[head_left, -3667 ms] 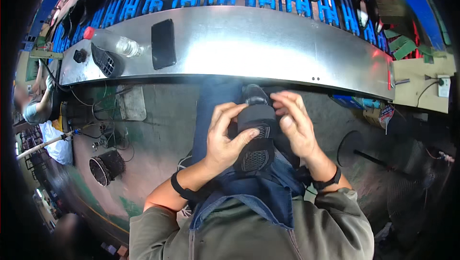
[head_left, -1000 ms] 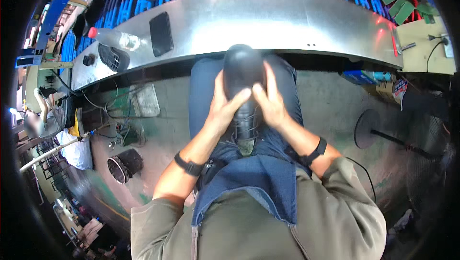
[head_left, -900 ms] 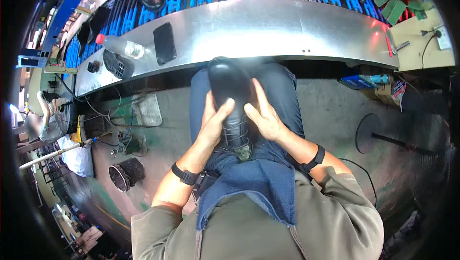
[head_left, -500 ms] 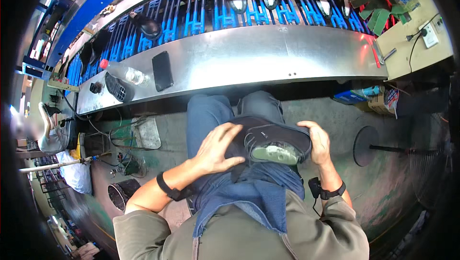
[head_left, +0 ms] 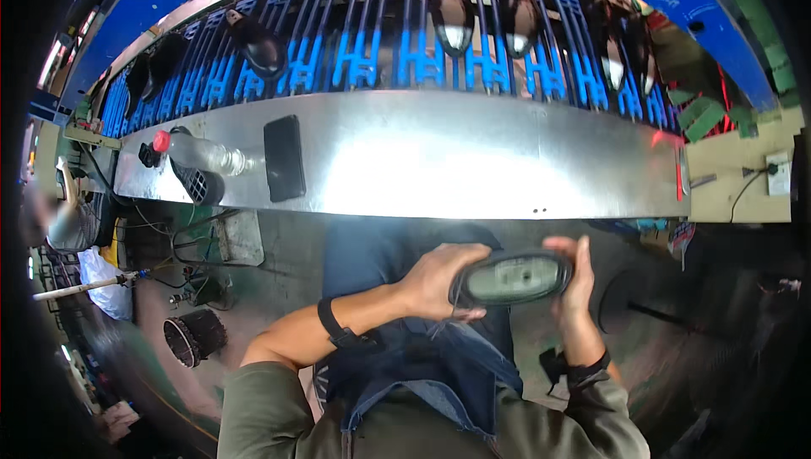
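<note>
A black shoe (head_left: 517,280) is held level above my lap, its pale grey-green oval face turned up inside a dark rim. Motion blurs it slightly, and I cannot tell whether that face is the sole or the inside. My left hand (head_left: 441,280) is closed round its left end, fingers on the far side and thumb on the near side. Against the opposite end, my right hand (head_left: 576,280) cups the shoe with fairly straight fingers. A dark band is on each wrist. Below the shoe lies a blue denim apron (head_left: 422,366) over my legs.
Ahead runs a metal ledge (head_left: 405,163) bearing a black phone (head_left: 285,159), a clear bottle with red cap (head_left: 203,153) and a black sole-like piece (head_left: 198,184). Behind it, blue racks (head_left: 359,57) carry several dark shoes (head_left: 454,11). A black bucket (head_left: 194,336) stands on the floor at left.
The shoe has been lifted off my lap and turned, so its pale face now shows more fully. My left hand, spread beside it before, now grips its end. The view has tilted up.
</note>
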